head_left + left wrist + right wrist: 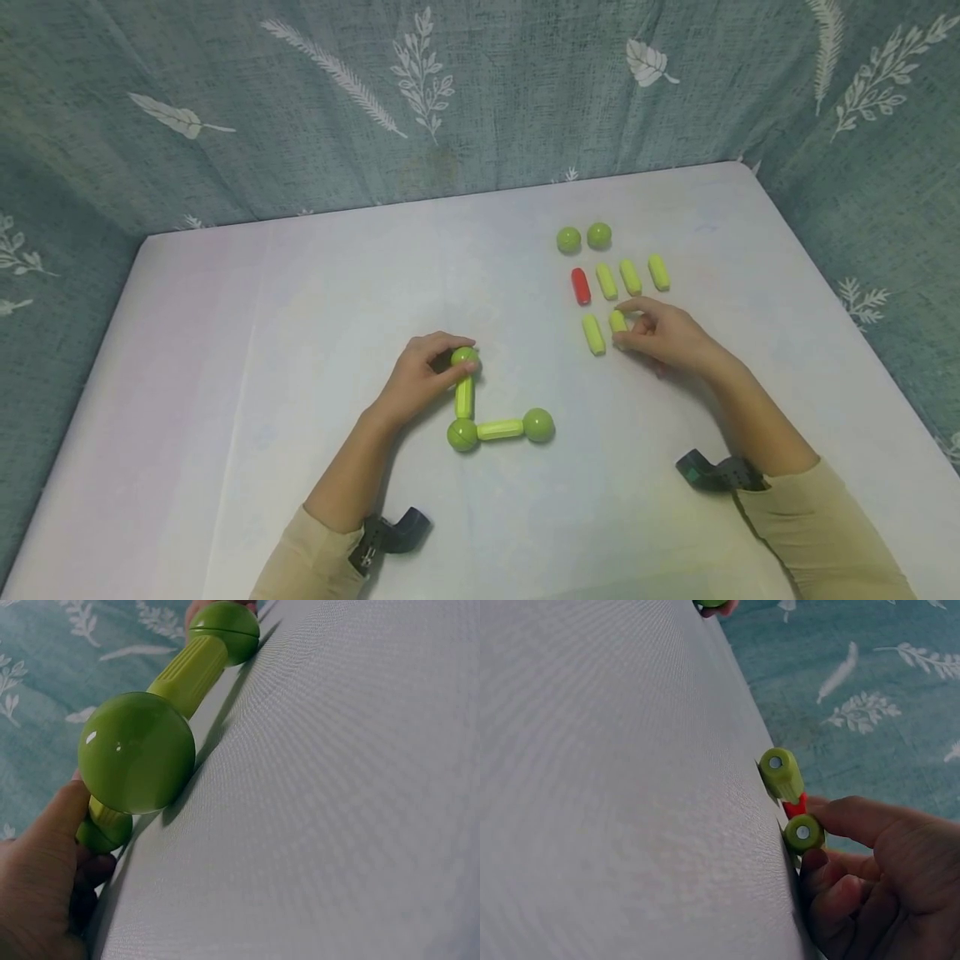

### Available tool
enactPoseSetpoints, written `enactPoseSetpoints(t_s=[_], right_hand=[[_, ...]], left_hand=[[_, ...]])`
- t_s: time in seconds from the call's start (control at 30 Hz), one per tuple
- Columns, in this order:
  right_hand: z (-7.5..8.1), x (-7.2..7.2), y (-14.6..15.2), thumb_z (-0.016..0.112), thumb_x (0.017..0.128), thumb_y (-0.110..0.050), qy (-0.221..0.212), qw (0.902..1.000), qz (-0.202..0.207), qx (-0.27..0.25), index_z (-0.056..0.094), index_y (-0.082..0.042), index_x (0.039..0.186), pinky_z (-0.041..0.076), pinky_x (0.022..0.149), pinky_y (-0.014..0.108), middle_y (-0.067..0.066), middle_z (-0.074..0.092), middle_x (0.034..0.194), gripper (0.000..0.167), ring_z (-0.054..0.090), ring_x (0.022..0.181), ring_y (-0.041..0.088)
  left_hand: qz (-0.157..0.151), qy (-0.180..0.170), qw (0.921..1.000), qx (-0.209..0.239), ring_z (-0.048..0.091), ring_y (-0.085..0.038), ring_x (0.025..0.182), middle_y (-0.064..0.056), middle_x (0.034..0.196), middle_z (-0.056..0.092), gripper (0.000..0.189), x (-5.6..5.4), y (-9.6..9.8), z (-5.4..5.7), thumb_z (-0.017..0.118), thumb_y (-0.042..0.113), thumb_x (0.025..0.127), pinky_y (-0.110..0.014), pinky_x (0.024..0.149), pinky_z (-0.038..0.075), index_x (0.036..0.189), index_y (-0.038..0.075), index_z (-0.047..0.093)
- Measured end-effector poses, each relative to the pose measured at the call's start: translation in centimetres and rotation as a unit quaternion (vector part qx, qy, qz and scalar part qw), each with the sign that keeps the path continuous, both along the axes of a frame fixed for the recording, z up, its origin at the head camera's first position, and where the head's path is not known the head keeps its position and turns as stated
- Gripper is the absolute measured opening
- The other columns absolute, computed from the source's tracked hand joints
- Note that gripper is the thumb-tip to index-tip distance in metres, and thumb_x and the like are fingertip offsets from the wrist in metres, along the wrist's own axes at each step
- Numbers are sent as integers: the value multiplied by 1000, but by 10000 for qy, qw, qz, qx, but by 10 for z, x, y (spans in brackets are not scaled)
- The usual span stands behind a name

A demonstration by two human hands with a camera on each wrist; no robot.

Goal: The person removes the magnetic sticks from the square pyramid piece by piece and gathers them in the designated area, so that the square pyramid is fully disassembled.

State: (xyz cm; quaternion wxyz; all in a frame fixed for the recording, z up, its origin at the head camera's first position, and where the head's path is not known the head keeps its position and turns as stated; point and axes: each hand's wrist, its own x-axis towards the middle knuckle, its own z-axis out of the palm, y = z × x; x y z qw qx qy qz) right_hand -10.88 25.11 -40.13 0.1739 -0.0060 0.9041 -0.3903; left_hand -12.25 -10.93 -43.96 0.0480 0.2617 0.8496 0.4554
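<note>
My left hand (422, 375) grips the far green ball (465, 357) of an L-shaped joined piece between thumb and fingers. From that ball a yellow-green rod (464, 398) runs to a corner ball (462, 435), and a second rod (500, 429) leads right to an end ball (538, 425). In the left wrist view the corner ball (136, 754) is nearest the camera. My right hand (666, 335) pinches a yellow-green rod (618, 322) at the table. Its end shows a round silver disc (803, 832) in the right wrist view. Another rod (594, 335) lies just left of it.
Beyond the right hand lie a red rod (581, 286) and three yellow-green rods (630, 277) in a row. Two loose green balls (569, 240) sit behind them. The white table (300, 292) is bordered by a leaf-patterned cloth (495, 92) at the back and sides.
</note>
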Motion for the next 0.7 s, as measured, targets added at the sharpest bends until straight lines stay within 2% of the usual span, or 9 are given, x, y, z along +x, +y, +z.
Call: enactPoseSetpoints(t_s=[0.23, 0.47, 0.57, 0.63, 0.7], right_hand=[[-2, -1, 2, 63, 90, -23, -55, 9999, -106, 86, 42, 0, 135, 42, 45, 28, 5, 55, 67, 54, 50, 48, 18], [5, -3, 2, 61, 91, -32, 99, 9991, -56, 399, 41, 0, 137, 42, 51, 28, 8, 55, 76, 59, 48, 59, 18], [7, -1, 2, 59, 92, -37, 200, 9985, -141, 488, 41, -2, 138, 42, 55, 29, 10, 56, 79, 60, 49, 65, 20], [10, 1, 1, 58, 93, -38, 370, 9980, -157, 490, 44, -3, 136, 41, 58, 29, 10, 56, 80, 58, 49, 68, 20], [12, 4, -2, 59, 93, -35, 547, 9978, -98, 374, 48, -4, 134, 41, 58, 29, 10, 56, 79, 52, 49, 69, 21]], left_hand=[[-19, -12, 10000, -31, 58, -17, 100, -2, 104, 68, 31, 0, 0, 1, 71, 22, 85, -39, 91, 43, 114, 10, 67], [-7, 222, 9997, -75, 59, -20, 99, -4, 104, 69, 34, -1, 1, 2, 72, 21, 84, -41, 92, 43, 115, 8, 67], [-13, 524, 9986, -57, 56, -21, 103, -5, 109, 66, 35, 0, 1, 0, 72, 20, 84, -41, 92, 42, 116, 8, 65], [-57, 935, 9956, -3, 53, -22, 107, -6, 112, 64, 35, 2, 1, -1, 71, 20, 84, -41, 93, 40, 116, 7, 65], [-235, 1479, 9887, 76, 51, -24, 108, -7, 113, 63, 34, 5, 2, 0, 69, 22, 84, -41, 93, 39, 114, 7, 65]])
